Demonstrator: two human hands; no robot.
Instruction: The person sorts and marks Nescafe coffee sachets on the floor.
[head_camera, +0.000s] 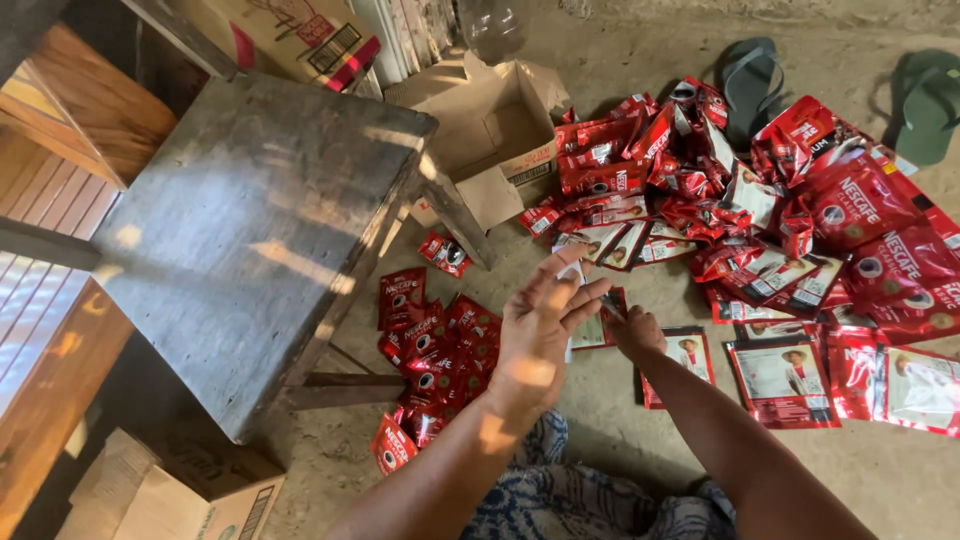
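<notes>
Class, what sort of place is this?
Probably a home's bare-floored storeroom or shed: red foil sachets heaped on the bare concrete floor, an open cardboard box, green rubber flip-flops.

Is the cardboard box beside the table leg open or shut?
Open: the cardboard box has its flaps spread outward, and its bare inside wall shows. Whether anything lies inside, cannot tell.

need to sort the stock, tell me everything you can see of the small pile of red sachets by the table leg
The small pile of red sachets lies on the bare concrete floor, partly under the edge of the grey wooden table. The packets are small, glossy, foil-like, red with dark round pictures, loosely heaped and overlapping at odd angles. One sachet lies apart near the front leg. The left hand hovers just right of the pile, not touching it.
</notes>
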